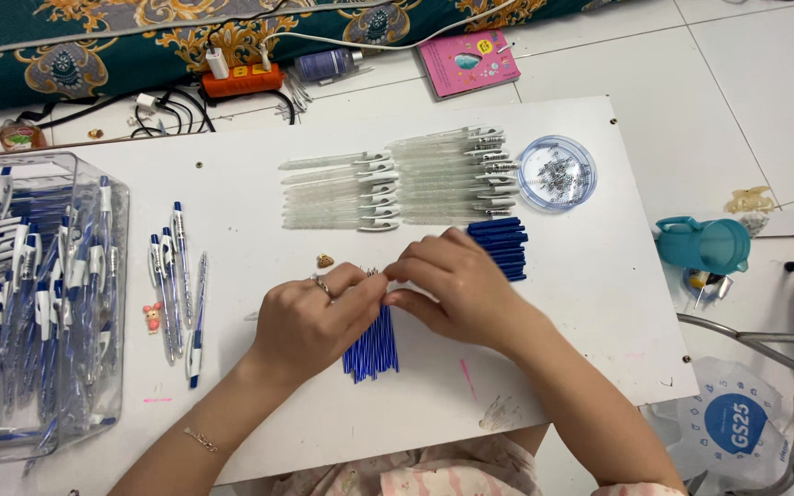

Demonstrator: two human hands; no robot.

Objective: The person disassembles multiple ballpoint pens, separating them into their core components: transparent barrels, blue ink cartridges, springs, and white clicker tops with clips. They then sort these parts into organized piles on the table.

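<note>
Hands met mid-frame on the white desk (599, 303), left hand (310, 321) and right hand (457, 285) both pinching a tiny part over the blue refill bundle (371, 349), which a nudge could probably scatter.

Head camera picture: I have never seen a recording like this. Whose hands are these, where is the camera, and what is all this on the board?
The camera sits on a person's head and looks down at their own bare hands. The left hand and right hand meet over a bundle of blue ink refills, pinching something small that I cannot make out. They work on a white board. On it lie clear pen barrels, blue pen parts, a round dish of small metal bits and a few finished pens. A clear box on the left holds many more pens.
</note>
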